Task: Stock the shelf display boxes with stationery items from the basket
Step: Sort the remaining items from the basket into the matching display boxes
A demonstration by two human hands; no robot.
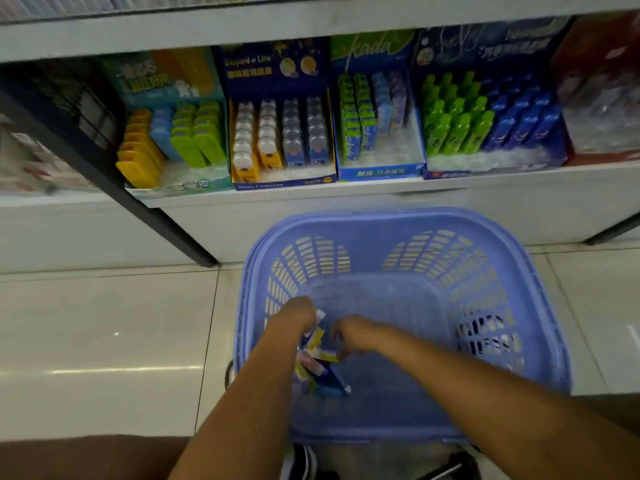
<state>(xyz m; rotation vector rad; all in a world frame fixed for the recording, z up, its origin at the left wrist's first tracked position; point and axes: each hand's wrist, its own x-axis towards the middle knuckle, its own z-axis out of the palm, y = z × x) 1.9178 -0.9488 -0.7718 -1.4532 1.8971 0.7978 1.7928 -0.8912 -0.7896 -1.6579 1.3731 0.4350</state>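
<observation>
A light purple plastic basket [519, 271] stands on the tiled floor below the shelf. Both my hands reach into its left part. My left hand [294, 315] grips a bunch of small stationery packs [318, 355] in blue, yellow and pink. My right hand [353, 334] is right beside them with curled fingers touching the packs; motion blur hides how it holds them. On the low shelf stand several display boxes: a teal one [180, 188], a navy one [284, 183], a blue one [381, 171] and another blue one [495, 164], all partly filled.
A black shelf upright [104, 174] slants down to the floor at the left. A red box [602, 98] with clear packs sits at the shelf's far right. My shoes [304, 462] show under the basket's near rim. Glossy floor tiles [104, 341] lie to the left.
</observation>
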